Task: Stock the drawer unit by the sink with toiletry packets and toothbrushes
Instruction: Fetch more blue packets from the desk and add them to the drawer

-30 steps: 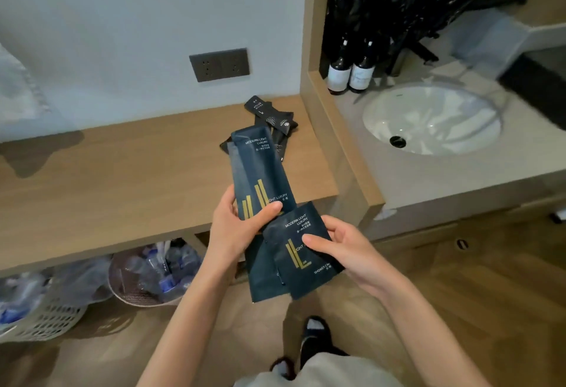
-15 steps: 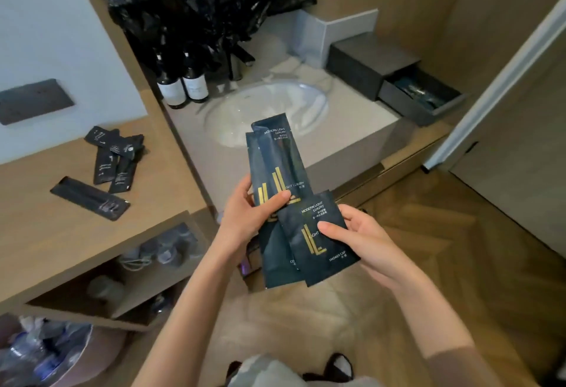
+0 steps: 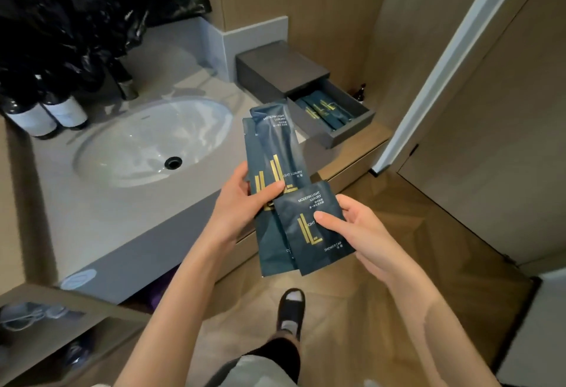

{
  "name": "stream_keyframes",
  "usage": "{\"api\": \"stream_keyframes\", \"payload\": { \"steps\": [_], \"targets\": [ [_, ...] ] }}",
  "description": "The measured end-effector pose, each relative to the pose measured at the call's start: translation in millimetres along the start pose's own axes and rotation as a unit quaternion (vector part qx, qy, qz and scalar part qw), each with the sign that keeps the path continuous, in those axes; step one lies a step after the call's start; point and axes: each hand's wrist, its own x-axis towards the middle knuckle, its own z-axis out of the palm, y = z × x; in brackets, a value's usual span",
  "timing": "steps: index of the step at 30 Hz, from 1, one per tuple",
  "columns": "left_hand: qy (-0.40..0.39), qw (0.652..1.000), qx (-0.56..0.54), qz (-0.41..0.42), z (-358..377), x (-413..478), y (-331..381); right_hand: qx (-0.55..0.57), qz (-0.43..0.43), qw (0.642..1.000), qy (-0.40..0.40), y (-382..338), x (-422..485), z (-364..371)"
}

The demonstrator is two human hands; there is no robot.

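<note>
The left hand (image 3: 242,199) is gripping long packets (image 3: 275,147) and the right hand (image 3: 358,230) is pinching a shower-cap packet (image 3: 312,233), near the open drawer (image 3: 352,134). Laying them flat alongside those inside looks best.

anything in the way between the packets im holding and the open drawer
Nothing visible. The drawer stands pulled open beyond the long packets in the left hand and the shower cap packet in the right hand. Other packets already lie in it.

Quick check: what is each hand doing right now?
Left hand: holds the long packets, thumb across the front.
Right hand: pinches the shower cap packet.
</note>
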Motion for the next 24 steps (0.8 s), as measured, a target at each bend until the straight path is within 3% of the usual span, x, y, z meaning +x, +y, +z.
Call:
{"api": "stream_keyframes", "payload": {
  "steps": [13,20,24],
  "targets": [
    [-0.029,0.999,0.01,-0.016,83,211,18,-0.018,-0.006,0.999,0.027,-64,165,-139],
    [0.051,0.998,-0.011,-0.047,90,273,25,-0.032,-0.029,0.999,0.019,-102,239,-182],
    [0.105,0.993,0.0,-0.061,84,290,22,-0.028,-0.022,0.999,-0.023,-118,275,-203]
  ]
}}
